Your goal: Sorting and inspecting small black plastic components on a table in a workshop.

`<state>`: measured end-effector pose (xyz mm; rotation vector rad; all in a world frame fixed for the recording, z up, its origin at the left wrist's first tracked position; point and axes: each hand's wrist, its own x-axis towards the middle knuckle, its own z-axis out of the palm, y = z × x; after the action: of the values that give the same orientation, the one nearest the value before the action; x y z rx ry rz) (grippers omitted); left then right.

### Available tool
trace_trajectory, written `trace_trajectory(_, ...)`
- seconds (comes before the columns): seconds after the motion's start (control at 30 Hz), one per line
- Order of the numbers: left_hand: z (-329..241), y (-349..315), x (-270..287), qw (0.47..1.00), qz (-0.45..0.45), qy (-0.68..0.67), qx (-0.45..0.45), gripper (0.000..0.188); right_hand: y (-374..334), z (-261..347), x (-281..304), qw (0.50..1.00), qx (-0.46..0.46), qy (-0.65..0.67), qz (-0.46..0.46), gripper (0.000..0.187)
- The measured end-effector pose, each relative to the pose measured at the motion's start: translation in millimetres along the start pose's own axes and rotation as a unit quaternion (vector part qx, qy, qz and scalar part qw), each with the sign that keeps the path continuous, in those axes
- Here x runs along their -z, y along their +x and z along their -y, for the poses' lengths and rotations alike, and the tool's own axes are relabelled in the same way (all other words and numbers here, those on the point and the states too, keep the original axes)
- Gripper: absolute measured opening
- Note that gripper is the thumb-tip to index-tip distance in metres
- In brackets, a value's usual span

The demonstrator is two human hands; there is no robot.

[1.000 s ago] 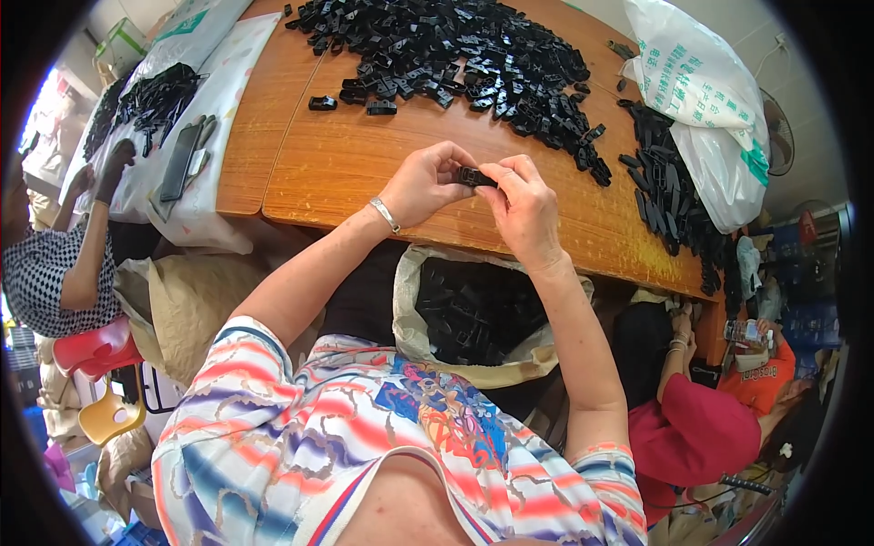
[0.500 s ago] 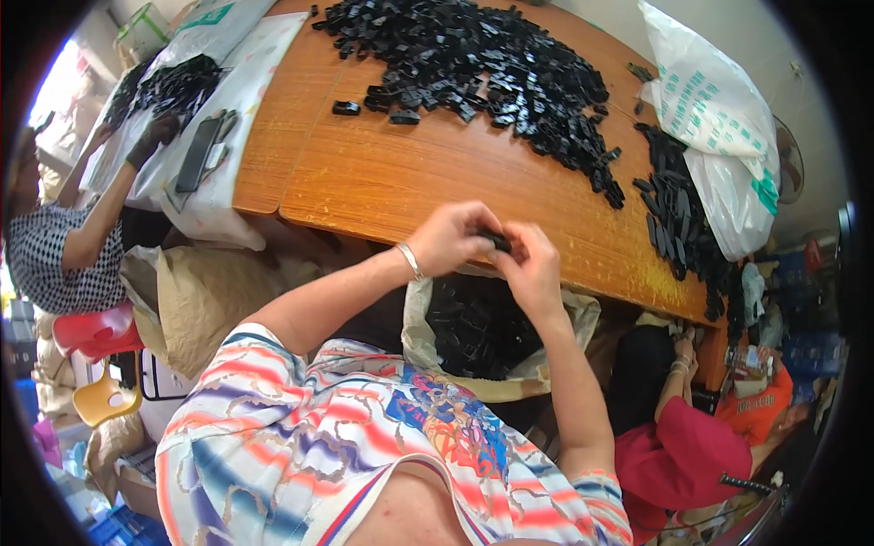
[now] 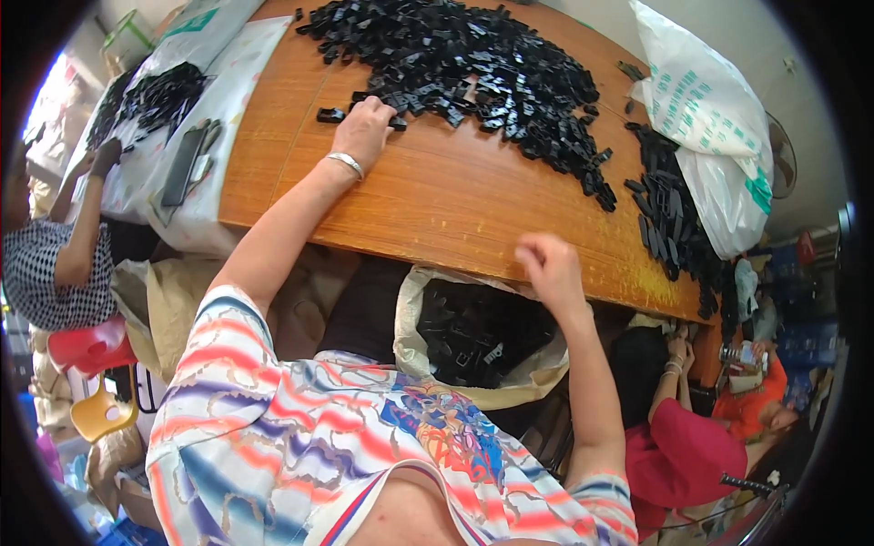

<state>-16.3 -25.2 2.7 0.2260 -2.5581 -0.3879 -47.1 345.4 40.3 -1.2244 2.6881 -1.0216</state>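
Observation:
My left hand point(image 3: 362, 130), with a silver bracelet at the wrist, reaches far across the wooden table point(image 3: 455, 205). Its fingers curl down onto the near edge of a big heap of small black plastic pieces point(image 3: 455, 55), so I cannot see its grip. My right hand point(image 3: 546, 266) hovers blurred at the table's near edge, fingers curled in, with nothing visible in it. Just below it, a beige bag point(image 3: 473, 341) hangs open under the table edge, partly filled with black pieces.
A second strip of black pieces point(image 3: 669, 214) lies at the right beside a white plastic sack point(image 3: 710, 118). At the left, a person in a checked shirt point(image 3: 55, 264) works at more black pieces on white sheeting point(image 3: 146, 100). Another person in red point(image 3: 692, 446) sits at the lower right.
My hands, joined on a black piece over the table edge, have parted. The left hand has shot forward to the heap and the right has dropped toward the bag.

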Motion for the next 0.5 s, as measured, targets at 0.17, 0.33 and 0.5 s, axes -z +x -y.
trace_trajectory(0.17, -3.3, 6.0, -9.9, 0.999, -0.003, -0.032, -0.001, 0.015, 89.9, -37.5, -2.1, 0.986, 0.015, -0.14, -0.089, 0.013)
trace_trajectory(0.33, -39.7, -6.6, 1.1, 0.991, 0.101, -0.089, 0.007, 0.015, 136.5, -58.5, -7.6, 0.965, -0.031, -0.25, -0.074, 0.02)
trace_trajectory(0.5, -53.5, -20.2, -0.3, 0.986, 0.126, -0.11, -0.004, 0.017, 133.2, -47.6, -15.2, 0.97, -0.008, -0.242, -0.017, 0.02)
